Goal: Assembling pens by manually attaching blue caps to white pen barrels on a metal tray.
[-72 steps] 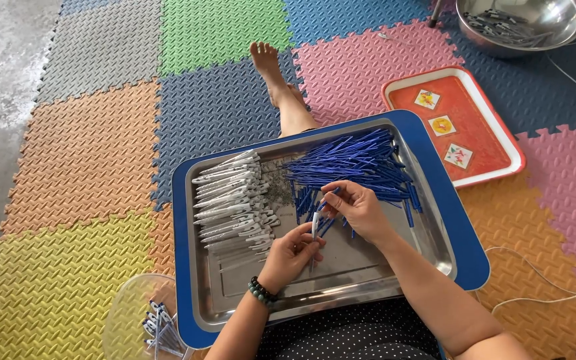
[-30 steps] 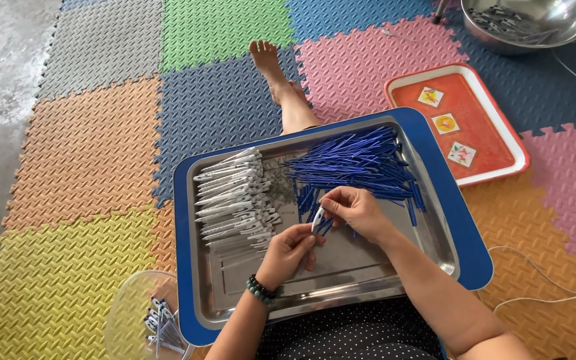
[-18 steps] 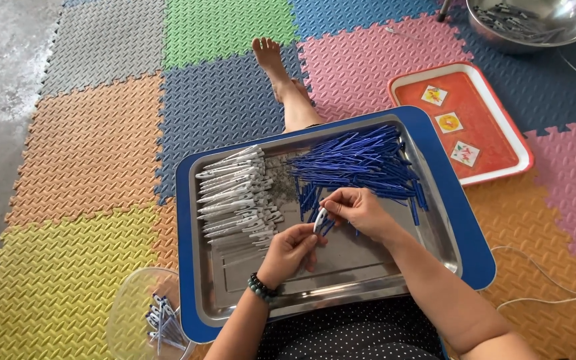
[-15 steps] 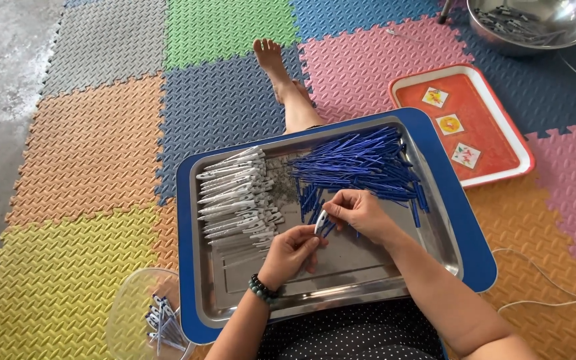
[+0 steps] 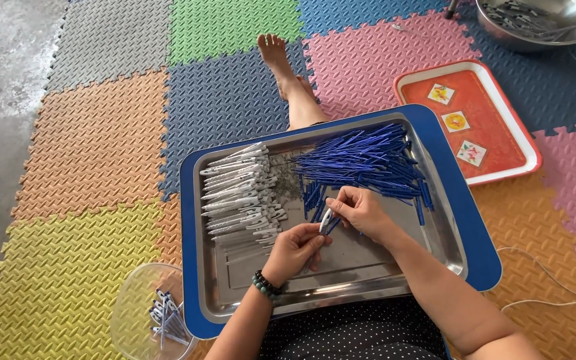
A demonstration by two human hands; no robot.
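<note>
A blue-rimmed steel tray (image 5: 475, 253) rests on my lap. On its left lies a stack of white pen barrels (image 5: 238, 193); at the upper right, a heap of blue refills (image 5: 368, 160). Over the tray's middle, my right hand (image 5: 361, 212) pinches a blue refill together with a white pen barrel (image 5: 326, 220). My left hand (image 5: 296, 250), with a dark bead bracelet on the wrist, holds the lower end of that same pen. Both hands meet at the pen.
A clear plastic bowl (image 5: 135, 313) with several finished pens sits at the lower left. A red tray (image 5: 475, 120) with three small cards lies at the right, a steel bowl (image 5: 535, 23) at the top right. Coloured foam mats cover the floor; a white cable (image 5: 555, 300) runs at the right.
The hands have stayed at the tray's middle, working the refill and barrel together with small finger movements. The view has shifted slightly.
</note>
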